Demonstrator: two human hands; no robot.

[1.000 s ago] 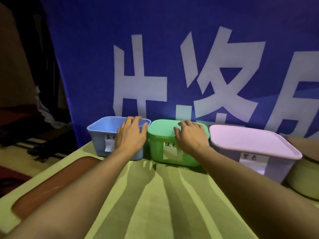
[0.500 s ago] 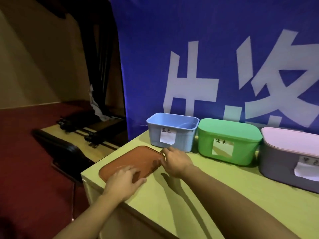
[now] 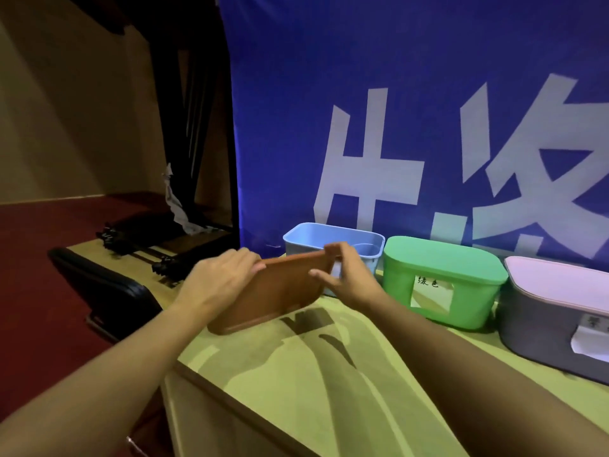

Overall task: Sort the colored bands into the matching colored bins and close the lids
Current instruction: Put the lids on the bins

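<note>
Both hands gripping brown lid (image 3: 276, 291): left hand (image 3: 217, 282) curling over left edge, right hand (image 3: 346, 275) pinching far corner. Lid tilting, clear of bench (image 3: 296, 374), just before open blue bin (image 3: 333, 240). Green bin (image 3: 441, 282) sitting lidded beside blue bin.

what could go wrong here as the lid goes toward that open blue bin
1. The brown lid is tilted, its near end low over the table; it could catch the blue bin rim and seat crooked.
2. The left hand and right hand grip only its far edge, so it might slip.
3. The green bin stands close beside, so the right hand could bump it.
</note>
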